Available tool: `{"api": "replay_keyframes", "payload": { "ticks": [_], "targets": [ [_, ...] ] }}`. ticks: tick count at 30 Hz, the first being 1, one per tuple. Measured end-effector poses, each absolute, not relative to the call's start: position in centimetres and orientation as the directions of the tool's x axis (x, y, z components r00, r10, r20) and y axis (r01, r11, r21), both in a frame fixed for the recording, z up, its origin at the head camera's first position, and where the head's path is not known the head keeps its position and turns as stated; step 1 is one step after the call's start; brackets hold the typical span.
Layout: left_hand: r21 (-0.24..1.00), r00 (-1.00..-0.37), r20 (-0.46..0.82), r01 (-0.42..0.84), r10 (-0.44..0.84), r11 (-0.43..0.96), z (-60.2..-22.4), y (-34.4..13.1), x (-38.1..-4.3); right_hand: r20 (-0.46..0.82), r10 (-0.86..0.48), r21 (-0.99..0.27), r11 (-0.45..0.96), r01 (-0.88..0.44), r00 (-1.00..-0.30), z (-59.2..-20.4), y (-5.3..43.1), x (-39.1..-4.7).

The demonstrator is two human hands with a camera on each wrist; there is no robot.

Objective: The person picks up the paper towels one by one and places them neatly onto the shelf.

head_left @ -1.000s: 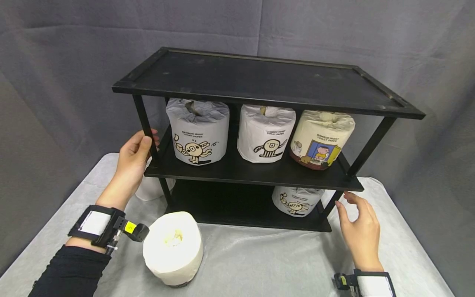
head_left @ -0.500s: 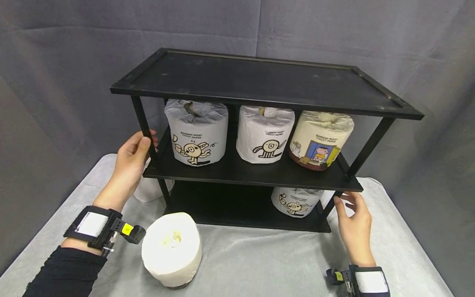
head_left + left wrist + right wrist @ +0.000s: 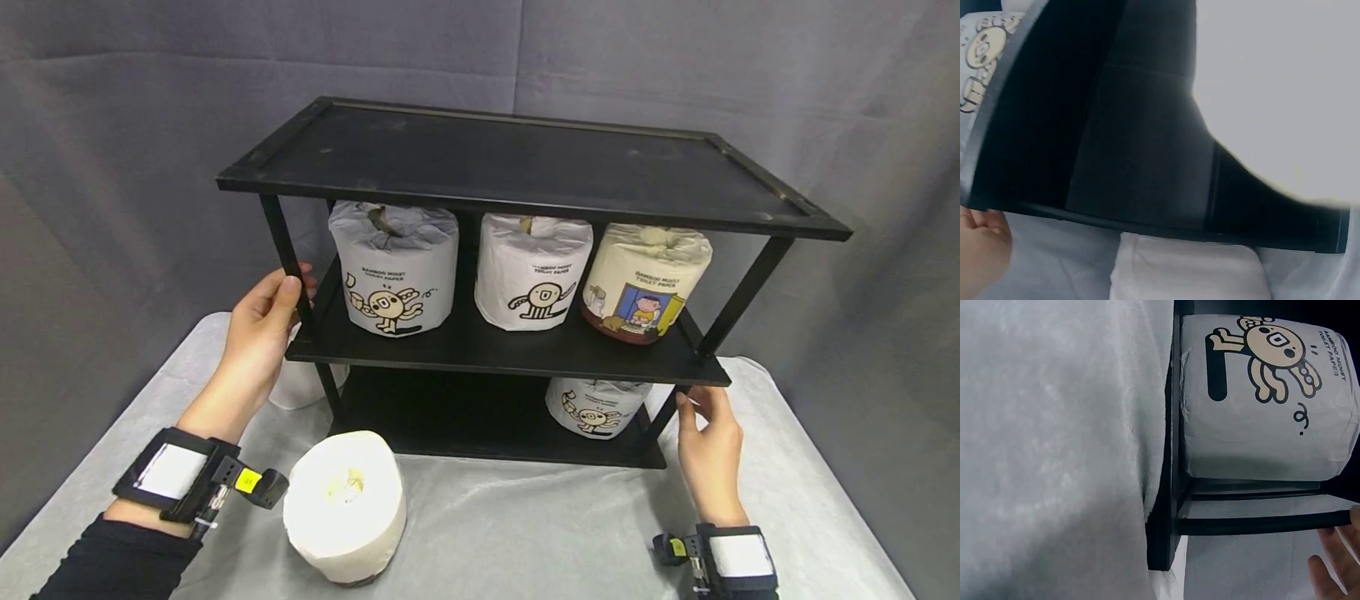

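A black three-tier shelf rack [image 3: 517, 162] stands in the head view. My left hand [image 3: 255, 333] grips its front left post, thumb in front and fingertips showing behind. Low on the right, my right hand [image 3: 712, 446] pinches the lower front post, which the right wrist view shows as a dark bar [image 3: 1266, 523]. On the middle tier sit three wrapped toilet rolls: a grey-white roll [image 3: 397, 275], a white roll [image 3: 532, 275] and a cream roll [image 3: 645, 283] with a coloured picture. Another wrapped toilet roll [image 3: 596, 408] is on the bottom tier's right end.
A white toilet roll [image 3: 345, 504] stands on the cloth-covered table [image 3: 525, 533] before the rack's left end. Behind the left post, a second white roll [image 3: 303, 383] is partly hidden. A grey curtain [image 3: 420, 50] hangs close behind and at both sides.
My right hand has moved in to the lower right post and taken hold of it. The left hand keeps its grip. The whole scene shifts slightly leftward in the head view.
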State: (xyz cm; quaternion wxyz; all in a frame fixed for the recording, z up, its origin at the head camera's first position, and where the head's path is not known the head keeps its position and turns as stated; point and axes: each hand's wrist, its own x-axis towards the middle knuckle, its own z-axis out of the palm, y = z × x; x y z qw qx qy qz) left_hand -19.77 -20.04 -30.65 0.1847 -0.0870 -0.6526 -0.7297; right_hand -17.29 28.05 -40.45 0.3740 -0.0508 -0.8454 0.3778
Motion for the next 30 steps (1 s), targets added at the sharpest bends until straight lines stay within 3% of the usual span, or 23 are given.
{"api": "replay_keyframes", "payload": {
  "ticks": [8,13,17,23,30],
  "targets": [
    [0.941,-0.939,0.325,0.333,-0.115,-0.059,-29.8,-20.5,-19.1,0.571,0.351,-0.683,0.704,-0.192,-0.742,-40.6,28.1,-17.1],
    [0.933,-0.931,0.351,0.338,-0.103,0.122,-29.8,-20.7,-18.4,0.545,0.354,-0.689,0.706,-0.165,-0.761,-40.7,27.8,-16.8],
    [0.921,-0.925,0.347,0.304,-0.158,0.242,-29.8,-20.6,-17.6,0.536,0.365,-0.691,0.708,-0.147,-0.761,-40.8,27.7,-16.8],
    [0.932,-0.916,0.293,0.21,-0.273,0.295,-29.8,-20.4,-16.3,0.541,0.358,-0.687,0.71,-0.155,-0.761,-40.7,27.7,-16.9],
    [0.884,-0.9,0.317,0.167,-0.299,0.437,-30.3,-20.2,-13.8,0.549,0.351,-0.678,0.718,-0.158,-0.758,-40.6,27.7,-16.8]
  ]
}}
